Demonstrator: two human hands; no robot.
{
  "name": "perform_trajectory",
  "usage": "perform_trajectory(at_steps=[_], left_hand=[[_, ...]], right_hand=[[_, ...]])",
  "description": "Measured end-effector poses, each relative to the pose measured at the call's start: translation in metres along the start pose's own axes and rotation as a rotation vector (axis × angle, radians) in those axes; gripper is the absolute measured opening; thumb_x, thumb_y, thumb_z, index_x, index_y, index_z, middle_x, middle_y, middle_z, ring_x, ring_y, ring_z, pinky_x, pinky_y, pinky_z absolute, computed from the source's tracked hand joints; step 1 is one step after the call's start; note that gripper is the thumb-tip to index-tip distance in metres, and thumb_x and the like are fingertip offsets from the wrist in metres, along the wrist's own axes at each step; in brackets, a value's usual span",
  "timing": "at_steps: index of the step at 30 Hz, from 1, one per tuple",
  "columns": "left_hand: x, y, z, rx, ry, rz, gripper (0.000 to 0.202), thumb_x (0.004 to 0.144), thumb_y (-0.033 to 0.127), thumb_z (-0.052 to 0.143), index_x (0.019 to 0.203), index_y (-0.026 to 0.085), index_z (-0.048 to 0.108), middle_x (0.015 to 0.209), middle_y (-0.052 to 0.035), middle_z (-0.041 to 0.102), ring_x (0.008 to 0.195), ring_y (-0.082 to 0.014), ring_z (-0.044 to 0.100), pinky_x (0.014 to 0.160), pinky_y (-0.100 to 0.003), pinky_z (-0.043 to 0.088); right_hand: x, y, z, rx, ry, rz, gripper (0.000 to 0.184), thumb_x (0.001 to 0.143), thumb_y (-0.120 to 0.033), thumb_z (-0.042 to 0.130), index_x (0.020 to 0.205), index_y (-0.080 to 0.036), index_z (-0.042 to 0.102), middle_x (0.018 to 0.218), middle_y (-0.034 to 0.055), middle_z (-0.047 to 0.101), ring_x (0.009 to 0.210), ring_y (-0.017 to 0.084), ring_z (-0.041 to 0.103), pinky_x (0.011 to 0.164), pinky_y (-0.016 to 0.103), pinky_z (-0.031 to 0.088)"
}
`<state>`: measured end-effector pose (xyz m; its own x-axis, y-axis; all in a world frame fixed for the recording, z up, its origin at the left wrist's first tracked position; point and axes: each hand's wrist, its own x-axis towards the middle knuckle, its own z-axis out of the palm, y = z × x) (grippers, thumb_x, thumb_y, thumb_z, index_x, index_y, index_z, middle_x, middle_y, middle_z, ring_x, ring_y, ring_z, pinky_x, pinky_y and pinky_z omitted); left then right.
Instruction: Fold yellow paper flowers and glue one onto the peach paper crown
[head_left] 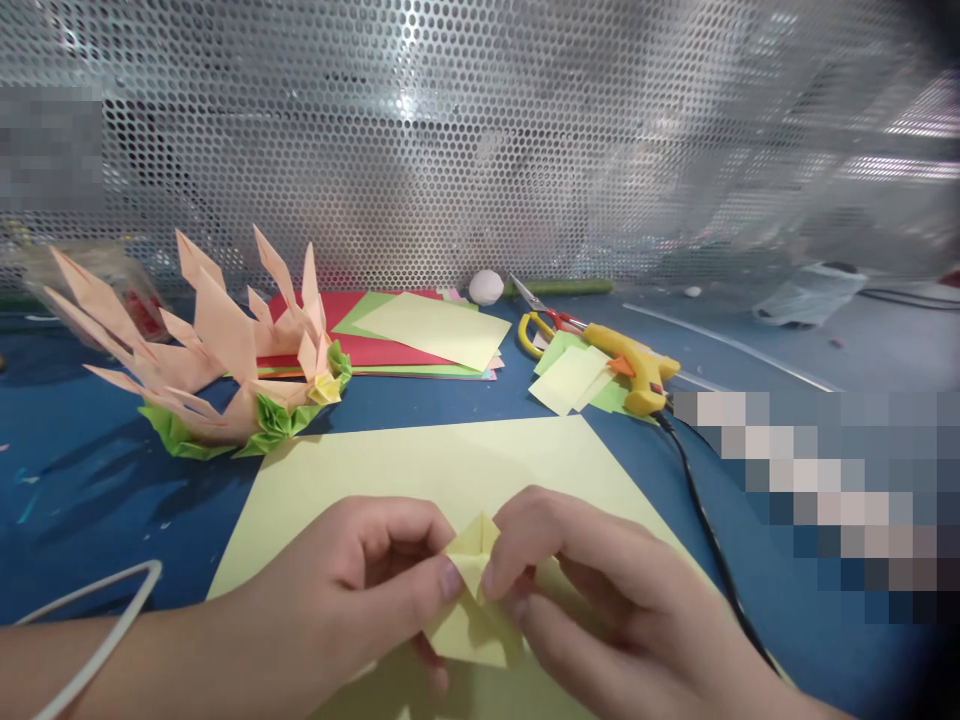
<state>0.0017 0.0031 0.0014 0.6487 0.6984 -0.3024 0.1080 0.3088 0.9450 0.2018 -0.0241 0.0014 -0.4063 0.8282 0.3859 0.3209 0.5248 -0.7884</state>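
Note:
Between my hands is a small piece of folded yellow paper (480, 640), its upper part creased into a pointed shape with a flap in the middle. My left hand (375, 570) pinches its left side, the thumb lying on the front. On the right side, the fingertips of my right hand (600, 600) press at the flap. Beneath both hands lies a large pale yellow sheet (450, 455) on the blue table. The undersides of the folded piece and some fingertips are hidden.
Pink folded-paper ring with green leaves (232, 340) stands at left. Behind are stacked coloured sheets (435, 330), a white ball (486, 287) and scissors (536, 330). Small paper squares (566, 378) lie beside a yellow glue gun (637, 370), whose black cord (701, 510) runs down the right.

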Motion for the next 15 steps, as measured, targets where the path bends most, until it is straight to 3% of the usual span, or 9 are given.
perform_trajectory(at_steps=[7,12,15], left_hand=[[-0.0010,-0.0074,0.0008,0.069,-0.056,0.007,0.024,0.088,0.039,0.060,0.078,0.017,0.061,0.070,0.0030,0.059,0.061,-0.0108,0.057,0.059,-0.020,0.049],[-0.0026,0.0001,0.0059,0.166,0.001,0.014,0.024,0.087,0.033,0.059,0.069,0.018,0.055,0.060,0.0058,0.054,0.055,-0.0092,0.053,0.054,-0.017,0.044],[-0.0032,0.0009,0.0056,0.154,0.011,0.009,0.025,0.087,0.033,0.058,0.067,0.019,0.055,0.058,0.0061,0.054,0.054,-0.0094,0.055,0.054,-0.018,0.045]], right_hand=[[0.0016,0.0015,0.0019,0.025,0.008,0.158,0.007,0.084,-0.019,0.064,0.081,-0.022,0.069,0.072,-0.0028,0.073,0.063,0.010,0.066,0.062,0.014,0.053],[-0.0004,0.0031,0.0043,0.208,-0.008,0.360,0.013,0.086,-0.030,0.065,0.078,-0.025,0.073,0.075,-0.0019,0.078,0.068,0.013,0.073,0.060,0.015,0.057],[-0.0026,0.0040,0.0045,0.215,0.020,0.340,0.012,0.085,-0.026,0.066,0.077,-0.027,0.075,0.076,-0.0032,0.079,0.067,0.013,0.074,0.061,0.014,0.058]])
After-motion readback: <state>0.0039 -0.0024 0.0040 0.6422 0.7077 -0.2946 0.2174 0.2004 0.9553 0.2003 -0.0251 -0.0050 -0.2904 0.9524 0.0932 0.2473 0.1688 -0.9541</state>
